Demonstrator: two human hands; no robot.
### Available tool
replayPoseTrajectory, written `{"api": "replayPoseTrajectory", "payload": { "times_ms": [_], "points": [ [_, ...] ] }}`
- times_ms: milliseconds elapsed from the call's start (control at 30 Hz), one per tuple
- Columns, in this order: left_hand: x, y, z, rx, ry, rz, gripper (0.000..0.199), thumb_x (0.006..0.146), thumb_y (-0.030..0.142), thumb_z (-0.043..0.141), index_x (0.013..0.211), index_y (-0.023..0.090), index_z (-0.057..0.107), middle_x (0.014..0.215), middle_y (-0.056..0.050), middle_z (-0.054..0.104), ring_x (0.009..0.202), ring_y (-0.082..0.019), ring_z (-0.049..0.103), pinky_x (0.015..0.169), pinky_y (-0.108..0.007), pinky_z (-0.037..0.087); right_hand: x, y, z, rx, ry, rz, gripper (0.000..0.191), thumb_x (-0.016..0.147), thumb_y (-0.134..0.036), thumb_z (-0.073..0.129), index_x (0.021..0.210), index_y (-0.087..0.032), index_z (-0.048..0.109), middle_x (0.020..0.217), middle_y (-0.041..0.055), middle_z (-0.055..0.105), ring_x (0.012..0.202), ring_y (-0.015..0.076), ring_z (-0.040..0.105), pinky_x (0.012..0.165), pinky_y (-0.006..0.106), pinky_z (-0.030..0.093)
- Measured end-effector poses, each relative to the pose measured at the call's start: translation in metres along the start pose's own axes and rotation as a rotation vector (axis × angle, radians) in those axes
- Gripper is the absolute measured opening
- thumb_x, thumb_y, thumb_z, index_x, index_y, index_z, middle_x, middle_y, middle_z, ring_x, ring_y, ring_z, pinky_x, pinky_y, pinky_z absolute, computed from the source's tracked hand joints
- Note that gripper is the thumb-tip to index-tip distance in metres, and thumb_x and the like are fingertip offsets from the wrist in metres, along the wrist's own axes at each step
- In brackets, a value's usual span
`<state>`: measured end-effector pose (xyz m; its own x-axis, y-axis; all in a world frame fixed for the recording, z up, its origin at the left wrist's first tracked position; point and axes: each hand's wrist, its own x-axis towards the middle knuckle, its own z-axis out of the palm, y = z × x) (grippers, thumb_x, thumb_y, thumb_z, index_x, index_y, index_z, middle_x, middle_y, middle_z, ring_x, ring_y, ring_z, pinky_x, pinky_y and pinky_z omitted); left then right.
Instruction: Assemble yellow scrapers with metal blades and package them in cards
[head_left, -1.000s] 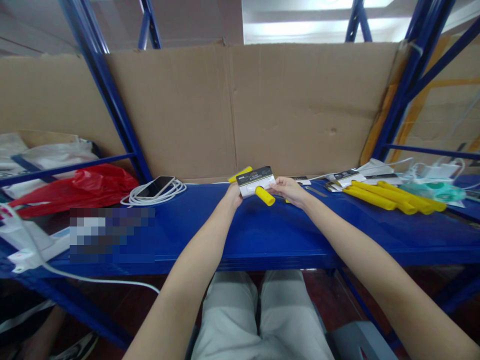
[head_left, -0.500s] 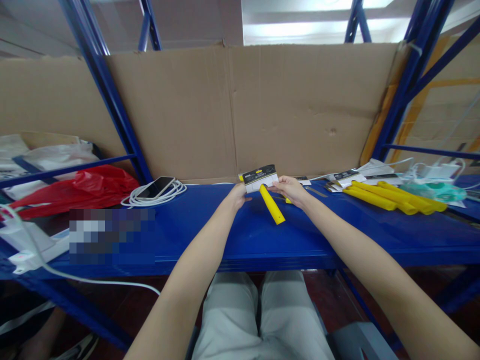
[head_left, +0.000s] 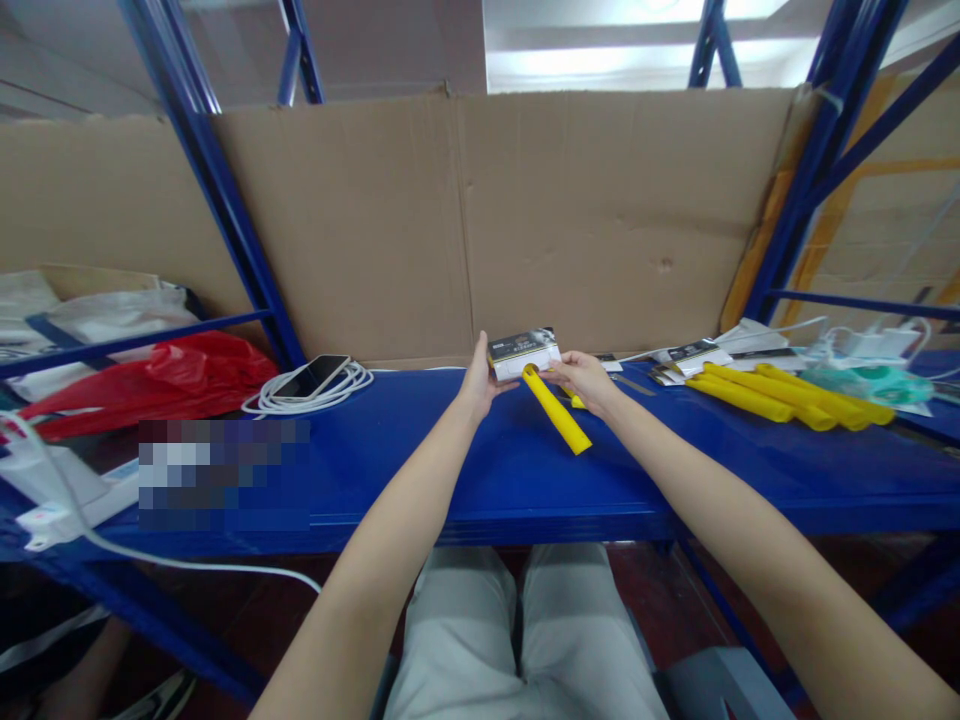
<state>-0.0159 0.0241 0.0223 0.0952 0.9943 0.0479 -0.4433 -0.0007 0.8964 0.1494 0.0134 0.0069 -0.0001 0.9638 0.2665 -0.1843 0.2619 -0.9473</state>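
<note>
A black and white printed card package (head_left: 523, 352) is held up over the blue table, between my two hands. My left hand (head_left: 481, 382) grips its left side, with the thumb upright along the edge. At the lower right corner, my right hand (head_left: 583, 378) has its fingers pressed on the card. A yellow tube (head_left: 559, 412) slants down to the right from just under the card, its upper end near my right fingertips. Behind my right hand a small yellow piece (head_left: 576, 400) shows in part.
Several yellow tubes (head_left: 787, 395) and more printed cards (head_left: 694, 357) lie at the right. At the left are a phone (head_left: 311, 376) on a coiled white cable (head_left: 360, 377), a red bag (head_left: 165, 380) and a power strip (head_left: 82, 510). Cardboard (head_left: 375, 230) stands behind.
The lower end of the yellow tube has swung to the right. The card has tilted, showing more of its printed face, and my left hand has opened up somewhat along its side.
</note>
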Motion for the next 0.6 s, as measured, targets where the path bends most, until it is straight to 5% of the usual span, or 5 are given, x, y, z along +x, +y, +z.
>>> {"api": "replayPoseTrajectory", "payload": {
  "times_ms": [167,267,400,600],
  "points": [
    [-0.004,-0.007,0.004,0.103,0.122,0.039,0.005,0.079,0.014,0.061,0.084,0.014,0.062,0.069,-0.006,0.067,0.075,-0.019,0.066,0.074,-0.036,0.054,0.006,0.006,-0.001,-0.157,0.072,-0.040,0.013,0.077,-0.012,0.061,0.069,-0.019,0.054,0.069,0.0016,0.065,0.068,0.0116,0.064,0.077,0.029,0.053],
    [-0.007,-0.010,0.007,0.099,0.147,0.053,0.008,0.078,0.006,0.057,0.079,0.013,0.061,0.066,-0.005,0.065,0.070,-0.017,0.065,0.073,-0.036,0.055,0.011,0.010,-0.004,-0.351,0.160,-0.087,0.012,0.074,-0.017,0.062,0.070,-0.020,0.051,0.071,0.0023,0.062,0.071,0.0144,0.061,0.076,0.033,0.052],
    [-0.009,-0.013,0.009,0.092,0.217,0.074,0.015,0.074,-0.001,0.057,0.074,0.013,0.058,0.063,-0.002,0.062,0.066,-0.016,0.064,0.071,-0.035,0.055,0.009,0.009,-0.008,-0.680,0.281,-0.322,0.018,0.067,-0.021,0.065,0.069,-0.022,0.046,0.086,0.0062,0.058,0.080,0.0185,0.058,0.081,0.036,0.047],
    [-0.010,-0.018,0.008,0.175,0.286,0.097,0.028,0.072,-0.007,0.055,0.089,0.015,0.058,0.075,-0.003,0.061,0.067,-0.017,0.065,0.070,-0.042,0.055,-0.004,0.005,-0.002,-0.918,0.017,-0.260,0.024,0.071,-0.035,0.063,0.065,-0.023,0.043,0.066,0.0013,0.053,0.066,0.0173,0.053,0.067,0.031,0.042]
  ]
}}
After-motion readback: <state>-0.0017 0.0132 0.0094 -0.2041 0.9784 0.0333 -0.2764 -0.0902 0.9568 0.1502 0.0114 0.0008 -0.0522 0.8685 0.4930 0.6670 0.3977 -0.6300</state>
